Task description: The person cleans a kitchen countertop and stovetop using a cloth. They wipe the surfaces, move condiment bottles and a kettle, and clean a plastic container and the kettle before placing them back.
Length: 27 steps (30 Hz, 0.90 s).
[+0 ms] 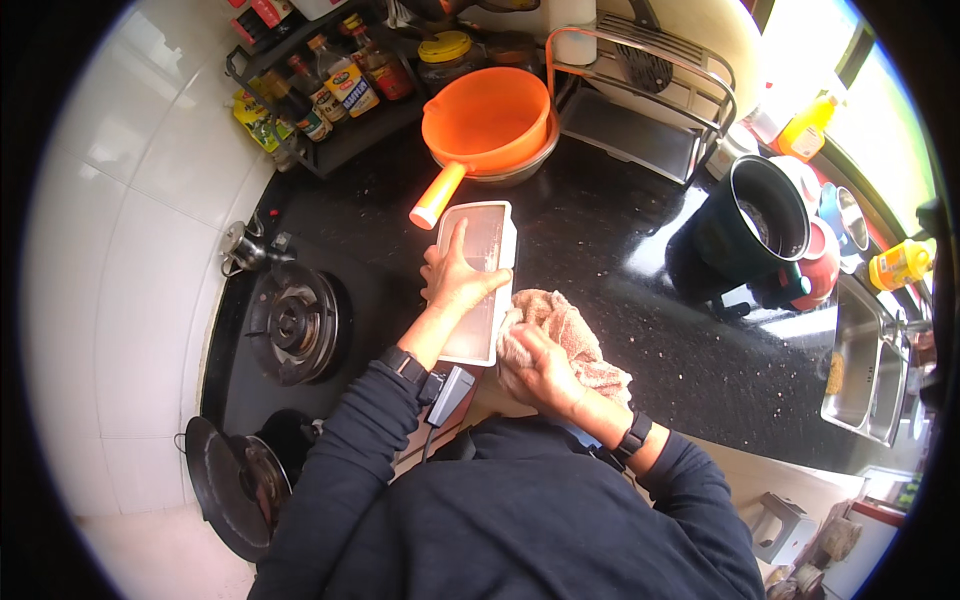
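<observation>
My left hand [459, 276] lies over a long white plastic box with a translucent lid [477, 330], its thumb at the right rim and its fingers spread across the top and left side. The box lies lengthwise near the counter's front edge. In my right hand [544, 371] is a bunched brown terry cloth [559, 322], gripped right beside the box's near right side. Part of the cloth drapes toward the counter's front edge. Beyond the box, an orange plastic colander [491, 112] with a long handle rests in a metal bowl [517, 176].
To the left are a gas burner [292, 322] and a dark wok [225, 487]. Sauce bottles [345, 79] stand on a black rack at the back. At right are a dark green pot [750, 217] and a steel sink [855, 360] along the black counter [600, 240].
</observation>
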Tool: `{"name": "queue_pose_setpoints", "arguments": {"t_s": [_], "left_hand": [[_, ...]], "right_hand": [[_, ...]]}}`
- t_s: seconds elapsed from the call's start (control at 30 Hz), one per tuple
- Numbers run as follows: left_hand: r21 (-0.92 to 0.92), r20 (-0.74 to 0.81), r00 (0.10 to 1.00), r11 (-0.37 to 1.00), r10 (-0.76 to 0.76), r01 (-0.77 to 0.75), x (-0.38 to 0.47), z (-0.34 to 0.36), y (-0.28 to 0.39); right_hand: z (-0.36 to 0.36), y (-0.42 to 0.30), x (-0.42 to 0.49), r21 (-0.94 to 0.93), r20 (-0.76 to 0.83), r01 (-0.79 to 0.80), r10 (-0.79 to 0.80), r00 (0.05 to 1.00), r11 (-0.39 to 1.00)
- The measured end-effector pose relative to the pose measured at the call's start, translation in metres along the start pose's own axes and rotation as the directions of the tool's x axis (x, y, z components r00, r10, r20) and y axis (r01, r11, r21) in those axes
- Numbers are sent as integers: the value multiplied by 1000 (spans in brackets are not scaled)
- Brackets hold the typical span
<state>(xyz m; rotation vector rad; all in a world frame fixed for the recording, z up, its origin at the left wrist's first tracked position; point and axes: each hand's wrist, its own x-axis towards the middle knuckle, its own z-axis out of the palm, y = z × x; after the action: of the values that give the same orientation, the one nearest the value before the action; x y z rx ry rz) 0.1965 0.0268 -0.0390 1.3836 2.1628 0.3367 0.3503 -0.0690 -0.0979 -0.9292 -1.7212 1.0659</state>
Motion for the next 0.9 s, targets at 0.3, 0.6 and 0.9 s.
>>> {"name": "queue_pose_setpoints", "arguments": {"t_s": [0.3, 0.6, 0.9], "left_hand": [[163, 49, 984, 971, 170, -176, -13, 3, 3], [238, 176, 913, 884, 369, -403, -44, 19, 3], [272, 137, 892, 850, 430, -451, -42, 20, -1]], "right_hand": [[-32, -6, 2, -70, -48, -250, 247, 968, 966], [-57, -10, 61, -726, 77, 178, -178, 981, 664], [-91, 12, 141, -752, -184, 42, -271, 945, 657]]}}
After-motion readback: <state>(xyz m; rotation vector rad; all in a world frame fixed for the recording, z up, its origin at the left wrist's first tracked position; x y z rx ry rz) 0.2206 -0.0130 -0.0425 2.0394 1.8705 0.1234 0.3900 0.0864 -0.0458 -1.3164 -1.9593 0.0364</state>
